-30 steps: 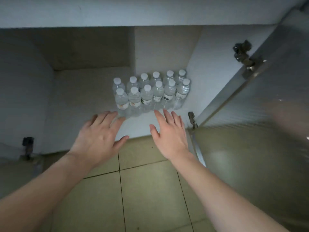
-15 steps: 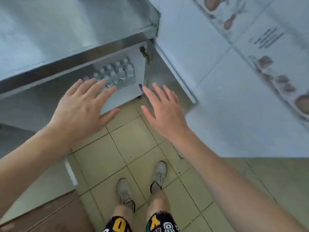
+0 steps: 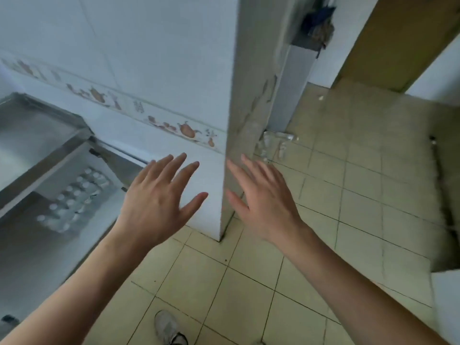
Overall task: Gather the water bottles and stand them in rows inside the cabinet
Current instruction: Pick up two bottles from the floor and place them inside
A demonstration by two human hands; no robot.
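Bottles (image 3: 74, 197) with white caps stood upright in rows inside the steel cabinet (image 3: 44, 155) at left, blurred. More clear bottles (image 3: 272, 143) lay on the floor (image 3: 348, 195) beyond the tiled pillar (image 3: 174, 70). Left hand (image 3: 156, 200) and right hand (image 3: 263, 197) hung outstretched, fingers spread, grasping nothing.

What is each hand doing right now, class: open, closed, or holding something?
Left hand: open, fingers spread, holding nothing.
Right hand: open, fingers straight, holding nothing.
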